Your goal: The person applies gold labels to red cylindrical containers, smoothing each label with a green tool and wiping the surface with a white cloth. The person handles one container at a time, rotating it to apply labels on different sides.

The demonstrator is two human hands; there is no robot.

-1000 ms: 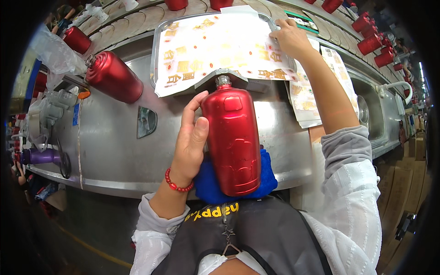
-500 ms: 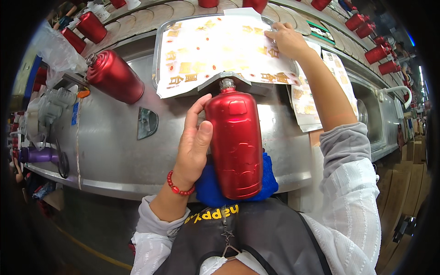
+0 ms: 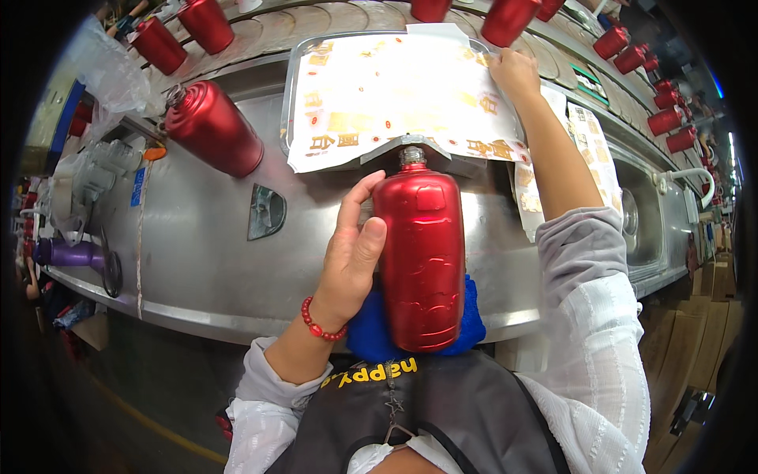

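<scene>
A glossy red bottle [image 3: 420,253] with a clear neck lies pointing away from me. Its neck sits in the notch of a metal rest [image 3: 442,158], and its base is on a blue cloth [image 3: 471,316]. My left hand [image 3: 353,257] is curved against the bottle's left side, thumb toward the top. Beyond the rest, a backlit white sheet [image 3: 387,87] with gold characters and small red marks covers a tray [image 3: 287,103]. My right hand [image 3: 517,75] is closed at the sheet's far right corner. Whatever its fingertips pinch is hidden.
Another red bottle [image 3: 217,130] stands on the metal table [image 3: 197,253] at left, near a dark wedge-shaped piece [image 3: 267,212]. More printed sheets [image 3: 596,150] lie at right, beside a sink [image 3: 643,229]. Red bottles [image 3: 207,25] line the conveyor behind. A purple bottle [image 3: 67,253] is far left.
The view has shifted slightly, moving most things rightward in it. My right hand's fingers have curled closed at the sheet's corner. My left hand stays on the bottle. Bottles on the conveyor have moved along.
</scene>
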